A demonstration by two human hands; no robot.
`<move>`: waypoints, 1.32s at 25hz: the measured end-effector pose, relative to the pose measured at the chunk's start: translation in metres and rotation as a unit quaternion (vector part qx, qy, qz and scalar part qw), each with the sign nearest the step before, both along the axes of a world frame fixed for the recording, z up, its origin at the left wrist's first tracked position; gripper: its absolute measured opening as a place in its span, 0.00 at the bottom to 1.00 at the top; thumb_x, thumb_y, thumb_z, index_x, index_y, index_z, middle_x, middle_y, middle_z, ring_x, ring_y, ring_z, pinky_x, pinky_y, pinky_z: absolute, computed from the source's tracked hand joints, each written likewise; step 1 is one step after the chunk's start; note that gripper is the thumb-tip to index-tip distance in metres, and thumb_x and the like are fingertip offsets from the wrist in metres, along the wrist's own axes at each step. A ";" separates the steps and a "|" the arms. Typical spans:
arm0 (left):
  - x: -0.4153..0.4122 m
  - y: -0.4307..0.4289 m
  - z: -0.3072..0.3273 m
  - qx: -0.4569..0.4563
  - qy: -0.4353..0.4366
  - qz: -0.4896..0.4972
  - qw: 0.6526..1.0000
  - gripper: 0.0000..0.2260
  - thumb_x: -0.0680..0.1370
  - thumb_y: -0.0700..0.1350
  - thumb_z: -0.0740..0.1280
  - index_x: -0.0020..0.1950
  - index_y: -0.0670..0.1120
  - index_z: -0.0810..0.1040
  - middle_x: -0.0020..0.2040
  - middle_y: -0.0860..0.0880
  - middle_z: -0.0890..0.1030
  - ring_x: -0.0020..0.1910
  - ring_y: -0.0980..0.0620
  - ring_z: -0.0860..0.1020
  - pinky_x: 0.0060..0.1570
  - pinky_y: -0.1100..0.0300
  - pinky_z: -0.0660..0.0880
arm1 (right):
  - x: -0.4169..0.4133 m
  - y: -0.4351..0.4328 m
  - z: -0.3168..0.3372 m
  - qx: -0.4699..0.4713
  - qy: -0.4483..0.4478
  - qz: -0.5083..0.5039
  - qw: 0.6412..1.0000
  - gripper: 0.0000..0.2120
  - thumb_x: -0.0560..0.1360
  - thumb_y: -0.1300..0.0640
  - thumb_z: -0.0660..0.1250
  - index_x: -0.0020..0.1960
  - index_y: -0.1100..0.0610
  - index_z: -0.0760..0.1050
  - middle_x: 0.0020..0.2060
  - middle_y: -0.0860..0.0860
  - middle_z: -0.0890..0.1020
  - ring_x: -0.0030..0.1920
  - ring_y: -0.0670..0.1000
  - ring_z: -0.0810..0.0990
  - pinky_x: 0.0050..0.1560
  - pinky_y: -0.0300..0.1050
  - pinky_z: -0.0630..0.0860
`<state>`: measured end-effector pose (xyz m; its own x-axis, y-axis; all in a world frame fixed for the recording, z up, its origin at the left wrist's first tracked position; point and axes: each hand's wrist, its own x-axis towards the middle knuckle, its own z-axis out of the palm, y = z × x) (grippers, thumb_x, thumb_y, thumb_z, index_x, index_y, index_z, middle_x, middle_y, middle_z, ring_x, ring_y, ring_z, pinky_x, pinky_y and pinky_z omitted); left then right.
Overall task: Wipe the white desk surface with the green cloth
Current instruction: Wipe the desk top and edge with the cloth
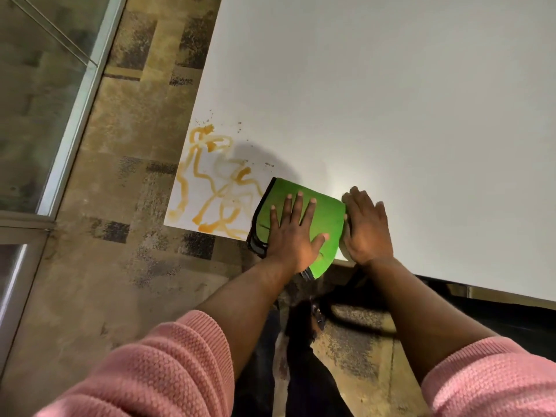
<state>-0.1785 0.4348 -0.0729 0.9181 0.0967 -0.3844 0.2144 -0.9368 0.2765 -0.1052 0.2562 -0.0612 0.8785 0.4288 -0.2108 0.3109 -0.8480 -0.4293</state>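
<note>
Pink knitted sleeves fill the bottom of the view, pushed up so that both bare forearms reach forward to the near edge of the white surface. On that edge, close to the surface's near left corner, lies the green cloth, folded, with a dark trim along its left side and one green corner hanging just over the edge. The left hand rests flat on top of the cloth, fingers spread and straight, thumb pointing toward the right side of the cloth; it grips nothing, only presses down with the palm. The right hand lies just to the right of the cloth, also flat and palm down with its fingers held close together, its inner side touching the cloth's right border; whether it holds a fold of the cloth under the palm cannot be told. To the left of the cloth, between it and the corner, the surface carries an orange-yellow smear in looping, wandering lines, the nearest loops running right up to the cloth's trimmed side. Small dark specks are scattered beyond the smear, farther from the cloth. Everything on the surface to the right of and beyond the cloth is plain white. Left of the cloth, past the edge, lies a patterned brown and dark carpet floor, and beyond that, a glass panel in a pale metal frame.
</note>
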 end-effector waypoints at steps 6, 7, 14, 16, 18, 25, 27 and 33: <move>0.036 0.020 -0.016 0.031 -0.048 0.043 0.997 0.35 0.82 0.68 0.47 0.85 0.54 0.42 0.86 0.46 0.42 0.85 0.44 0.40 0.80 0.35 0.38 | 0.036 0.010 -0.024 -0.047 -0.041 0.066 0.996 0.28 0.85 0.50 0.49 0.83 0.56 0.60 0.83 0.56 0.60 0.83 0.60 0.56 0.80 0.69 0.51; 0.053 0.033 -0.016 0.033 -0.057 0.058 0.996 0.35 0.82 0.68 0.47 0.85 0.54 0.43 0.86 0.46 0.44 0.85 0.43 0.40 0.80 0.34 0.38 | 0.042 0.014 -0.027 -0.055 -0.044 0.070 0.995 0.28 0.85 0.49 0.49 0.84 0.55 0.59 0.84 0.56 0.59 0.84 0.59 0.55 0.81 0.69 0.49; 0.066 0.055 -0.025 0.067 -0.110 0.099 0.987 0.34 0.82 0.67 0.52 0.85 0.56 0.49 0.86 0.46 0.47 0.85 0.42 0.45 0.79 0.31 0.43 | 0.081 0.063 -0.037 -0.063 -0.074 0.078 0.992 0.30 0.85 0.49 0.49 0.85 0.55 0.52 0.85 0.56 0.53 0.85 0.58 0.50 0.81 0.68 0.45; 0.044 0.043 -0.029 0.080 -0.110 0.119 0.984 0.34 0.82 0.67 0.52 0.85 0.56 0.49 0.86 0.46 0.47 0.85 0.42 0.45 0.79 0.31 0.45 | 0.095 0.077 -0.034 -0.064 -0.077 0.088 0.991 0.31 0.84 0.50 0.49 0.85 0.56 0.53 0.85 0.58 0.54 0.84 0.60 0.52 0.81 0.70 0.47; 0.029 0.035 -0.031 0.095 -0.112 0.131 0.980 0.34 0.82 0.68 0.52 0.85 0.57 0.49 0.86 0.46 0.48 0.85 0.42 0.46 0.79 0.32 0.45 | 0.102 0.082 -0.034 -0.069 -0.079 0.093 0.990 0.31 0.84 0.49 0.47 0.85 0.56 0.53 0.84 0.58 0.54 0.84 0.61 0.52 0.80 0.70 0.47; 0.075 0.064 -0.024 0.080 -0.110 0.130 0.982 0.32 0.82 0.66 0.55 0.85 0.57 0.54 0.86 0.48 0.53 0.85 0.42 0.50 0.79 0.32 0.48 | 0.104 0.084 -0.039 -0.078 -0.086 0.088 0.989 0.33 0.82 0.47 0.49 0.85 0.55 0.53 0.85 0.56 0.54 0.84 0.59 0.52 0.81 0.69 0.47; 0.101 0.076 -0.023 0.090 -0.108 0.141 0.980 0.32 0.83 0.66 0.53 0.85 0.57 0.54 0.86 0.47 0.53 0.85 0.43 0.51 0.79 0.32 0.49 | 0.104 0.084 -0.039 -0.075 -0.085 0.080 0.990 0.32 0.84 0.45 0.50 0.85 0.54 0.53 0.85 0.56 0.53 0.84 0.58 0.51 0.81 0.68 0.46; 0.115 0.072 -0.016 0.084 -0.081 0.204 0.972 0.33 0.83 0.67 0.51 0.85 0.54 0.52 0.86 0.45 0.50 0.85 0.41 0.47 0.79 0.32 0.45 | 0.102 0.087 -0.035 -0.087 -0.081 0.077 0.990 0.33 0.83 0.46 0.51 0.86 0.53 0.51 0.85 0.54 0.51 0.85 0.56 0.49 0.82 0.67 0.44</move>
<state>-0.0640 0.5063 -0.0888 0.8375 0.5140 -0.1855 0.5437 -0.8180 0.1878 -0.0030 0.3431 -0.0957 0.8340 0.5295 -0.1551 0.4949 -0.8422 -0.2142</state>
